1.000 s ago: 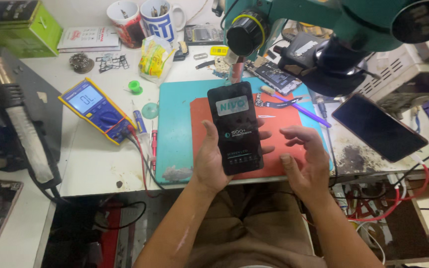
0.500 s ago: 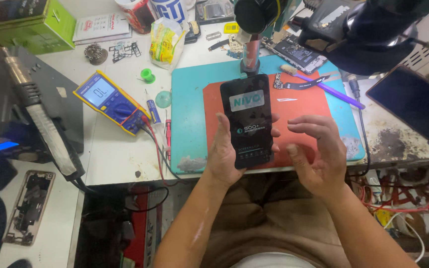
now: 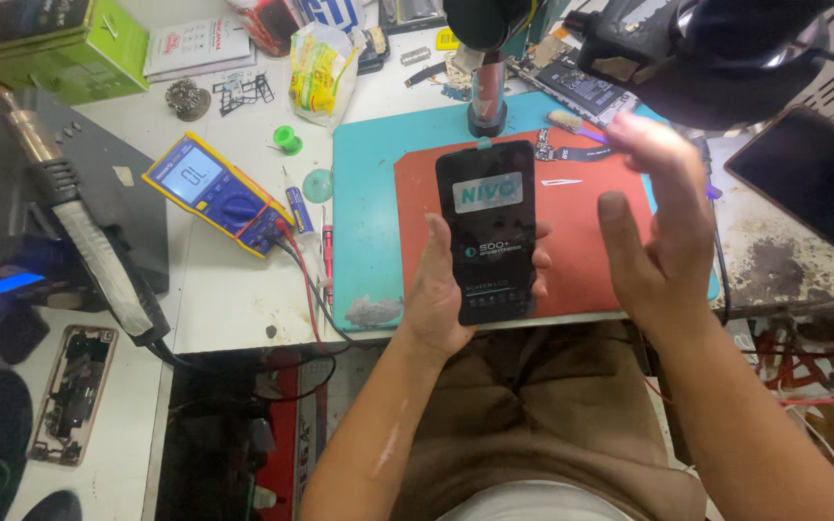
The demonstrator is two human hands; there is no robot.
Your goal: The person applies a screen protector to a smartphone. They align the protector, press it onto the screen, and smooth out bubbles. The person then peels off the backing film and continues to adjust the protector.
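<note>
Phone screen (image 3: 486, 232), black and upright, sits clasped in the left hand (image 3: 441, 299) over the red mat's (image 3: 591, 241) front edge. The right hand (image 3: 658, 232) hovers beside it, open and empty. A yellow multimeter (image 3: 214, 193) lies on the cluttered white tabletop (image 3: 224, 289) to the left.

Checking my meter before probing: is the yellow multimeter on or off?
On. The yellow multimeter shows dark characters on its lit grey display, lying left of the teal mat.
</note>
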